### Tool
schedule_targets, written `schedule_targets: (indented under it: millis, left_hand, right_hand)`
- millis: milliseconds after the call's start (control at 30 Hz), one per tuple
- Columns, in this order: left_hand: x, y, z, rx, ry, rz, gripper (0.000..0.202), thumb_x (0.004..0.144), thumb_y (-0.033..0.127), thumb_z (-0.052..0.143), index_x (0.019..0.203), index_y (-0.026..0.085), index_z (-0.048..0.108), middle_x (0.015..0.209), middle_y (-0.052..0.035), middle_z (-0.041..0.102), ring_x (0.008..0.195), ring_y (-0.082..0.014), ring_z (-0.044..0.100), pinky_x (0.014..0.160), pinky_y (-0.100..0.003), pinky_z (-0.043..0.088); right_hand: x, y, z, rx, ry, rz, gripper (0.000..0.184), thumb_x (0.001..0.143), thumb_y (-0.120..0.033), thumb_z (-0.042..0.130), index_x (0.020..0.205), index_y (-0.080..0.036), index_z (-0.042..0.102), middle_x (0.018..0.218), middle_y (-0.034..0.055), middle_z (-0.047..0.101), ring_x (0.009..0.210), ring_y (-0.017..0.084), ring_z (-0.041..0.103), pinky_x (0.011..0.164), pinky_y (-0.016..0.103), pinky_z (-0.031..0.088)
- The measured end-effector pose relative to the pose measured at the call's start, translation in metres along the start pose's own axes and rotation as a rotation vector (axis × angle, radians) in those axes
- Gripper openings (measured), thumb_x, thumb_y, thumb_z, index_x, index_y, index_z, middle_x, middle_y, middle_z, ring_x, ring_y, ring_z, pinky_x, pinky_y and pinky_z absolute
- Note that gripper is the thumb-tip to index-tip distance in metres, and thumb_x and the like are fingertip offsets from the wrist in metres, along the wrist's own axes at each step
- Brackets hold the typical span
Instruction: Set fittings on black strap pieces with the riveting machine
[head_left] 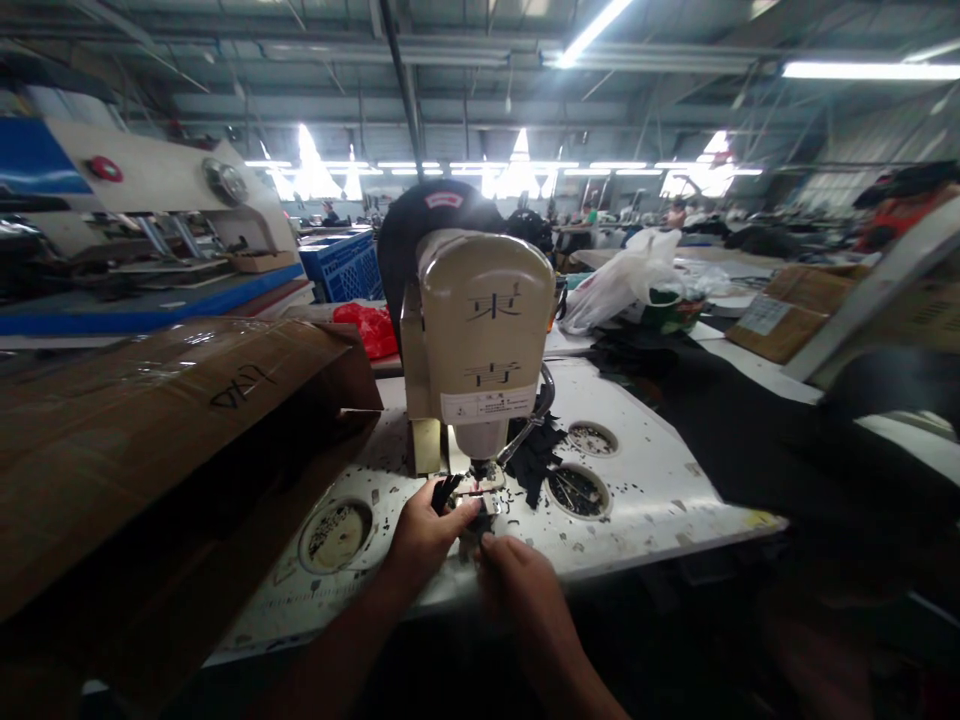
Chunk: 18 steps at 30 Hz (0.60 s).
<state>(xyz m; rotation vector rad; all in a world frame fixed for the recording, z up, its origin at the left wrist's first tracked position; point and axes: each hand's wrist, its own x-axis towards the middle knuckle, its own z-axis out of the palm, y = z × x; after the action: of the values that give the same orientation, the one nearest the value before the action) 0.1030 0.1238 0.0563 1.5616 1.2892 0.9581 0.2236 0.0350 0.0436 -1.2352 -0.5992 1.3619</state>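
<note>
Left hand: holding strips, seemingly mid-work
Right hand: curled, grip unclear
Pile: beyond hands; finished or waiting, unclear

Single view, shot from the worker's head, pitched forward and down. Machine head is faced front-on at close range. Left hand and right hand are framed low centre, also near; ceiling lights are taken in along the top.

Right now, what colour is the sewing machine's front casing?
The front casing is beige; head view shows it.
</note>
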Motion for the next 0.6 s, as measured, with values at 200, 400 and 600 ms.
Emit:
schedule_targets:
  millis: [200,400,600]
  left_hand:
    - [0.008,0.009,0.011,-0.039,-0.041,-0.048,0.037,0.07,0.038,0.076,0.096,0.012,0.07,0.09,-0.009,0.074,0.082,-0.0217,0.065,0.076,-0.032,0.049]
    - [0.014,0.004,0.014,-0.093,-0.036,-0.054,0.039,0.067,0.044,0.076,0.088,0.012,0.068,0.083,-0.0073,0.071,0.075,-0.0192,0.063,0.07,-0.03,0.047]
    - [0.017,0.002,0.014,-0.12,-0.017,-0.054,0.041,0.065,0.045,0.077,0.088,0.013,0.069,0.079,-0.0049,0.07,0.073,-0.0181,0.062,0.071,-0.03,0.047]
  right_hand:
    - [0.002,0.003,0.002,-0.024,0.008,-0.009,0.039,0.075,-0.054,0.066,0.067,-0.017,0.054,0.055,-0.0038,0.05,0.044,0.009,0.045,0.043,0.022,0.031]
    - [0.01,0.008,0.0,-0.041,0.001,-0.021,0.041,0.077,-0.056,0.065,0.075,-0.016,0.06,0.056,-0.0042,0.052,0.046,0.01,0.048,0.043,0.021,0.032]
    - [0.014,0.009,-0.001,-0.046,-0.022,-0.026,0.04,0.077,-0.056,0.065,0.07,-0.018,0.054,0.055,-0.0046,0.053,0.043,0.01,0.05,0.042,0.022,0.034]
